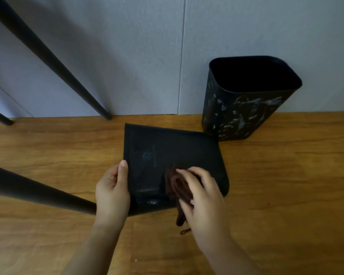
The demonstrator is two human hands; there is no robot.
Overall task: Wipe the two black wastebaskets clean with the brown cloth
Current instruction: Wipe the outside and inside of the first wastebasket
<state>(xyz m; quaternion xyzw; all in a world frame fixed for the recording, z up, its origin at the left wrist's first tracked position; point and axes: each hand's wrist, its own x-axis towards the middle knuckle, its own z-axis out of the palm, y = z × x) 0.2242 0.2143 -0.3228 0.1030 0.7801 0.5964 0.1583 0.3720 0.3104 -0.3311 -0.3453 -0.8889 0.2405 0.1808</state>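
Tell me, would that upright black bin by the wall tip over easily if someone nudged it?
Probably, yes: the upright wastebasket looks empty, so likely light. It narrows toward its base, which favours tipping. On the smooth wooden floor it might slide instead.

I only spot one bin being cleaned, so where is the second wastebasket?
The second wastebasket stands upright at the right rear, against the grey wall, just behind the tipped wastebasket being wiped; white smears cover its side.

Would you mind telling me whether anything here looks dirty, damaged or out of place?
Yes: the upright wastebasket by the wall is streaked with whitish smears across its front. The overturned wastebasket, being wiped with the brown cloth, keeps a small whitish patch near its closer edge.
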